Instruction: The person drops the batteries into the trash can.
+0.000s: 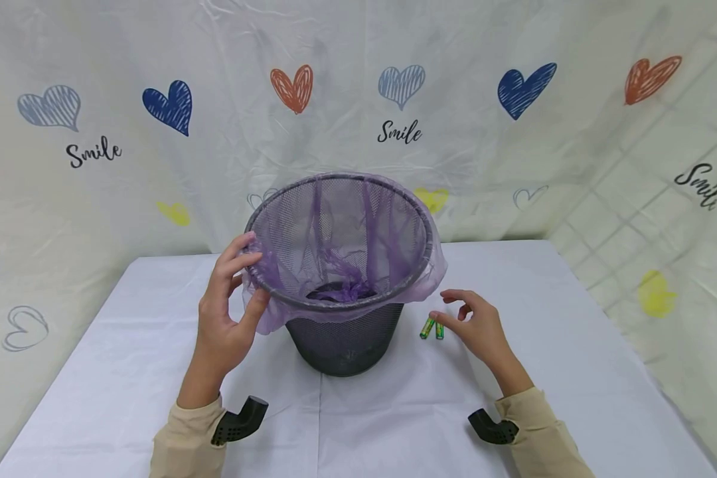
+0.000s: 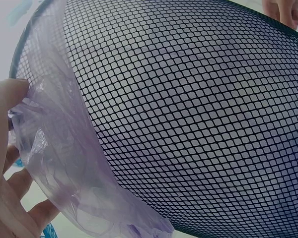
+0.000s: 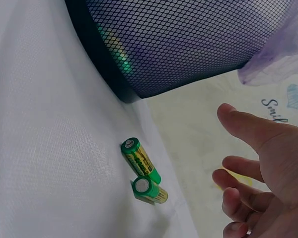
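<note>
L hand (image 1: pixel 227 328) is clamped on rim of mesh bin (image 1: pixel 346 342) over purple bag (image 1: pixel 433 279), & R hand (image 1: pixel 479 327), thumb & fingers apart, is nr 2 green batteries (image 3: pixel 141 157) on white cloth (image 1: pixel 394 425) beside bin's base.

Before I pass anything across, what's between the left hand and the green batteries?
In the head view, the dark mesh bin with its purple liner stands between the left hand and the batteries.
</note>
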The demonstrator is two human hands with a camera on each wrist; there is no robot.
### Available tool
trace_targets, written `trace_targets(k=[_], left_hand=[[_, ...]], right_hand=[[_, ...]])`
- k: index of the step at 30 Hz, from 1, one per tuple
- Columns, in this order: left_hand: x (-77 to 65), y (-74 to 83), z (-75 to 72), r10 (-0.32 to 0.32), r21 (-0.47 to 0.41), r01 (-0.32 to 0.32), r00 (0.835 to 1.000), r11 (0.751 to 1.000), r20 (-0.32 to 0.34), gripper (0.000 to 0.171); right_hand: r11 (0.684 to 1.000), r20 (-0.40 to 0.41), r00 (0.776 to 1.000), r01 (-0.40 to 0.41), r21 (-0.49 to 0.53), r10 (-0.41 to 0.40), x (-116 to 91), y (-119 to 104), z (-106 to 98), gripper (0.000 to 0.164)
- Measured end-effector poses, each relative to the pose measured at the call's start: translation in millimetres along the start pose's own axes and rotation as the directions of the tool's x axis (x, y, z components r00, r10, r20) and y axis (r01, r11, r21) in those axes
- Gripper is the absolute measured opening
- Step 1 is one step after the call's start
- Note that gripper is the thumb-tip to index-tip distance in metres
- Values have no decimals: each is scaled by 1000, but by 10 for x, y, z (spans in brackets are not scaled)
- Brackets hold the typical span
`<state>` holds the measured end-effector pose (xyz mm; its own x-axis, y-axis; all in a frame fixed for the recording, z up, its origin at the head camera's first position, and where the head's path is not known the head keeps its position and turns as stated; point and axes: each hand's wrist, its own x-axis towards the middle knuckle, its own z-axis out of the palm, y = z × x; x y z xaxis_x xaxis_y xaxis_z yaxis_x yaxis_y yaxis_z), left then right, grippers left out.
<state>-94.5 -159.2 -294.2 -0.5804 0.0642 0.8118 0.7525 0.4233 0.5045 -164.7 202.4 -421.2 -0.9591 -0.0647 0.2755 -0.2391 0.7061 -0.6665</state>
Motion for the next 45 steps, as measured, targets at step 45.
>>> trace_targets(k=[45], left_hand=[[0,4,-6,-7,10,7,1000,1000,2,38]], right_hand=[[978,135,989,-25,-208,54,-49,141,276,64]])
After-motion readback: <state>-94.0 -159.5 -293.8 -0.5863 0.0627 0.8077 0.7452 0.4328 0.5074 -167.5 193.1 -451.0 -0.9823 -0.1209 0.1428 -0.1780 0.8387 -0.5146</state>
